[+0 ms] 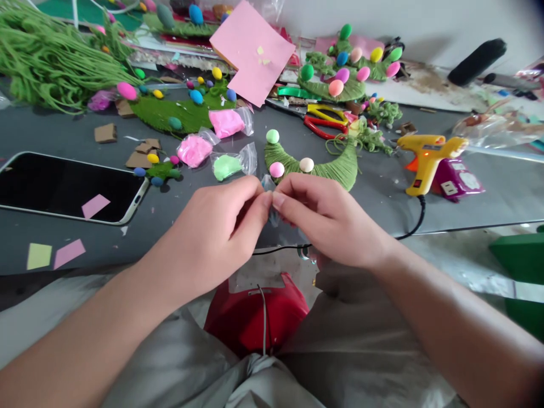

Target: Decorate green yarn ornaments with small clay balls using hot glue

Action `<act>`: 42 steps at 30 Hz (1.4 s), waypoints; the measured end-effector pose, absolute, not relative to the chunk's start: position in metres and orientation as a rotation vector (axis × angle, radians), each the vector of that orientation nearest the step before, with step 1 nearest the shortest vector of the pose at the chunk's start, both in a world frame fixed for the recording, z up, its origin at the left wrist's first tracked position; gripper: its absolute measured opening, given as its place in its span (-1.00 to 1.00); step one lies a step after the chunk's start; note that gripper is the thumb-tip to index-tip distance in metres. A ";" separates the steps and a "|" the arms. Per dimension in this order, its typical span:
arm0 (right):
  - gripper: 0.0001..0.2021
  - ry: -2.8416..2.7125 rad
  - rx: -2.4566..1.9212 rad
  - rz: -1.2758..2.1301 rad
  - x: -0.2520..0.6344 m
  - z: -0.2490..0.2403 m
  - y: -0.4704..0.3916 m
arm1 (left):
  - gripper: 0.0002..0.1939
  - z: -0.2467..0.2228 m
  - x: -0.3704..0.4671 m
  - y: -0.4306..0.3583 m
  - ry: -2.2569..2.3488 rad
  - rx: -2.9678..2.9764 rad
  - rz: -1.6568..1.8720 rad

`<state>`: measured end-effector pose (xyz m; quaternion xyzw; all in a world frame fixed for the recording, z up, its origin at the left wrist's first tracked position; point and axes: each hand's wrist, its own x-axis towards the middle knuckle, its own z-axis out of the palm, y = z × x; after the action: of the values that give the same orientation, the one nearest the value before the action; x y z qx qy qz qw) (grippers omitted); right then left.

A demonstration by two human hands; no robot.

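Note:
My left hand (pixel 227 218) and my right hand (pixel 325 218) meet at the table's front edge. Both are closed, thumbs and forefingers pinching a small clear plastic bag (pixel 273 217) with a bluish tint; its contents are mostly hidden by the fingers. Just beyond my right hand lies a crescent wrapped in green yarn (pixel 340 170). Along its inner curve sit a pale green ball (pixel 272 136), a pink ball (pixel 276 169) and a cream ball (pixel 306 165). Left of it are a bag of green clay (pixel 227 167) and two bags of pink clay (pixel 194 151).
A yellow glue gun (pixel 425 156) with a lit orange light stands at right, its cable over the edge. Red-handled pliers (pixel 321 127) lie behind the crescent. A phone (pixel 72 187), green yarn (pixel 51 56), pink paper (pixel 253 48) and a ball-studded green crescent (pixel 165 113) are also around.

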<state>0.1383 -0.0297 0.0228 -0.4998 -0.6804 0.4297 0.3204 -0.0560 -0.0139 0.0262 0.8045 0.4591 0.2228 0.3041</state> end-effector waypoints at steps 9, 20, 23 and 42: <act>-0.75 -1.875 -1.217 0.882 0.127 0.022 -0.040 | -0.68 0.028 -0.054 -0.021 1.106 2.234 0.737; -0.76 -1.902 -1.241 0.763 0.125 0.030 -0.038 | -0.63 0.040 -0.077 -0.024 1.190 2.326 0.719; -0.77 -1.922 -1.230 0.819 0.129 0.031 -0.040 | -0.58 0.040 -0.079 -0.027 1.199 2.299 0.741; -0.86 -1.839 -1.355 0.935 0.153 0.029 -0.037 | -0.55 0.026 -0.084 -0.017 1.107 2.564 0.731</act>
<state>0.1528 -0.0372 0.0290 -0.5181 -0.7033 0.3575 0.3304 -0.0843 -0.0167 0.0260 0.8809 0.3804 0.2513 0.1271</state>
